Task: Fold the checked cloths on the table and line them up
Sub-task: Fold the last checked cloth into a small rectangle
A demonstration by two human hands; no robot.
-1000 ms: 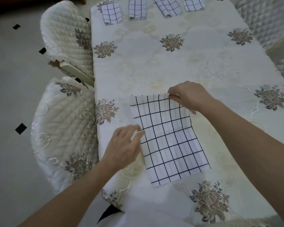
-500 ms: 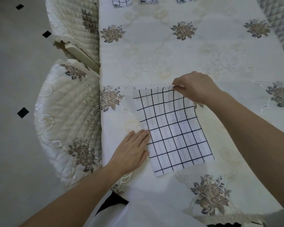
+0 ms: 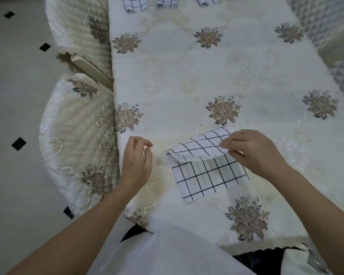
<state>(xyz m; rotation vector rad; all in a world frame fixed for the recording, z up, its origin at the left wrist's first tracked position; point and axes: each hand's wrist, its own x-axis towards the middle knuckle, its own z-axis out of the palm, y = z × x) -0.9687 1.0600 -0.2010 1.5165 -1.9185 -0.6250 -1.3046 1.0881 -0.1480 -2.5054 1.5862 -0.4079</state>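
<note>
— What do we have carrying everything here?

— We see a long table under a cream embroidered tablecloth [image 3: 187,76] with brown-grey rose motifs spaced across it.

— And what do we find lying on it?

— Near our edge, a white cloth with a black grid check [image 3: 205,175], its far part lifted and doubled back toward us while the near part lies flat. At the far end we count four folded white-and-black checked cloths [image 3: 134,3] in a row, side by side, cut off by the top of the view.
</note>
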